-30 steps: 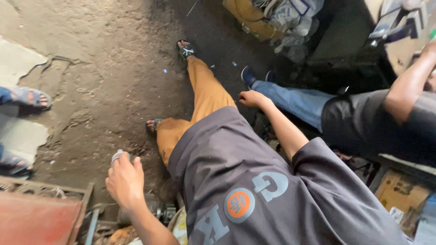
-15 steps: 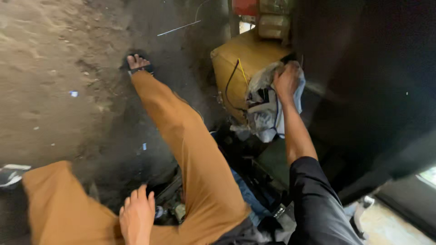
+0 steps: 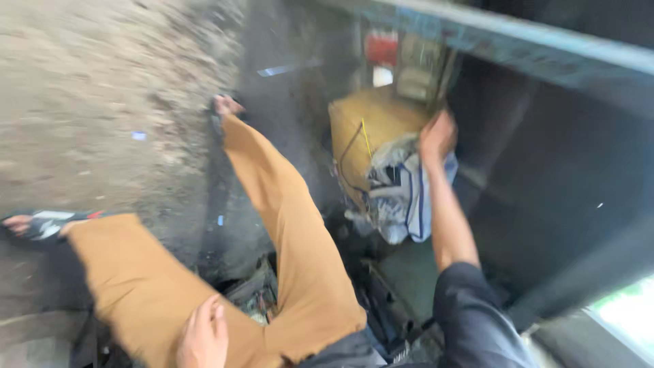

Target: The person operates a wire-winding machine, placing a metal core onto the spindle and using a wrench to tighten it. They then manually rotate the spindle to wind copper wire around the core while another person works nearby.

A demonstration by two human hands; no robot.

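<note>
1. Bare dirt floor, grey and gritty, fills the area left of both hands; the frame is motion-blurred.
2. Right hand: arm stretched forward, resting on top of a crumpled white cloth bag with dark stripes. Grip is hidden by blur; cannot tell whether the fingers are closed on it.
3. Bag lies directly under that hand, against a yellow box with a thin wire over it.
4. Left hand: lying flat on the thigh of the tan trousers, fingers loosely spread, holding nothing.
5. Dark metal clutter sits just right of the left hand.
</note>
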